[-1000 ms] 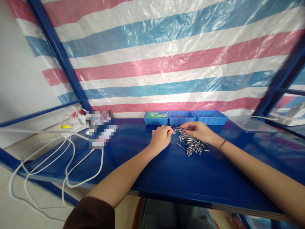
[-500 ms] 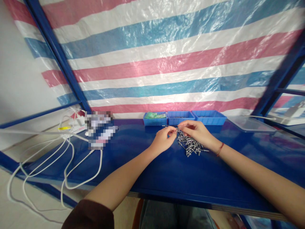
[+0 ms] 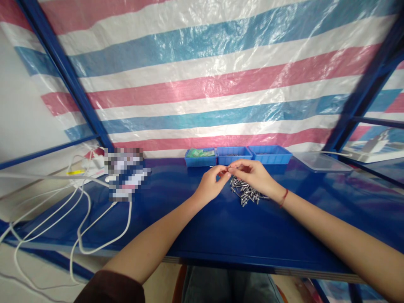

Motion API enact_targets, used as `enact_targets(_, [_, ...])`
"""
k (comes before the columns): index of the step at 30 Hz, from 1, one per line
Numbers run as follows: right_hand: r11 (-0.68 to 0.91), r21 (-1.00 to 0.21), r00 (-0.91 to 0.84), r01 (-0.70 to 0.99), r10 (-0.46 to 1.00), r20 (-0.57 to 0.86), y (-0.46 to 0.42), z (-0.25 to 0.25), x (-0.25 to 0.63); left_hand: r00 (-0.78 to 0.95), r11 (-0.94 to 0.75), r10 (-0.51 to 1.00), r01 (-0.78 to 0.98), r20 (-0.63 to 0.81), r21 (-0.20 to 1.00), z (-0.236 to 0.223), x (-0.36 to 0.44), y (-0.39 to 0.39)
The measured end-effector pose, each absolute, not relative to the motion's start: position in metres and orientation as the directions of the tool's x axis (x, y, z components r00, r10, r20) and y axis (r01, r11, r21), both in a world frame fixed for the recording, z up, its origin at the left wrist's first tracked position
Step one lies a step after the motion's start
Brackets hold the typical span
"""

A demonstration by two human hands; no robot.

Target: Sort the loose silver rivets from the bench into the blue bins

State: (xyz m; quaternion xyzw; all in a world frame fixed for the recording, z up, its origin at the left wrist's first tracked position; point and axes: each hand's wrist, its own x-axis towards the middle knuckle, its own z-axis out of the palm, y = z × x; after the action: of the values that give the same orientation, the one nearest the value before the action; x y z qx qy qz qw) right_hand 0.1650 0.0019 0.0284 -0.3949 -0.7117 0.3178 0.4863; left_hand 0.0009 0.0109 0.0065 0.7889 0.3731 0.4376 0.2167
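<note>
My left hand (image 3: 211,183) is closed in a pinch, and a thin metal pin, which looks like the shank of a rivet, pokes out just beyond its fingers to the left. The fingertips of my right hand (image 3: 251,173) are pinched together too and meet those of the left. What sits between the touching fingertips is too small to make out. Under and in front of the right hand lies a loose pile of silver metal rivets (image 3: 248,192), its back part hidden by that hand.
Along the back of the blue table (image 3: 221,235) stand a blue bin (image 3: 200,161) with green packets, a second blue bin (image 3: 232,160) with small metal parts, and a third blue bin (image 3: 271,159). A clear lid (image 3: 320,163) lies right. White cables (image 3: 88,223) hang at left.
The fingertips have come closer together and now touch. The whole view has shifted slightly, so table and bins appear further left. The pile looks much the same.
</note>
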Motion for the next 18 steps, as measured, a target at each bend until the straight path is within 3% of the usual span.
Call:
enact_targets(5, [0.601, -0.734, -0.270, 0.318, 0.799, 0.537, 0.001, 0.032, 0.171, 0.268, -0.645, 0.764, 0.343, 0.586, 0.683, 0.010, 0.001, 0.009])
enact_targets(9, [0.642, -0.705, -0.268, 0.302, 0.767, 0.583, 0.001, 0.035, 0.174, 0.195, -0.691, 0.710, 0.373, 0.676, 0.619, 0.015, -0.001, 0.007])
enact_targets(14, [0.413, -0.877, -0.313, 0.245, 0.890, 0.331, 0.011, 0.028, 0.177, 0.278, -0.679, 0.721, 0.467, 0.635, 0.566, 0.017, -0.005, 0.009])
enact_targets(16, [0.336, -0.907, -0.176, 0.253, 0.938, 0.299, 0.023, 0.023, 0.186, 0.353, -0.660, 0.736, 0.560, 0.577, 0.500, 0.018, -0.008, 0.010])
enact_targets(18, [0.320, -0.891, 0.071, 0.322, 0.930, 0.360, 0.037, 0.018, 0.204, 0.436, -0.641, 0.748, 0.669, 0.500, 0.376, 0.020, -0.013, 0.010])
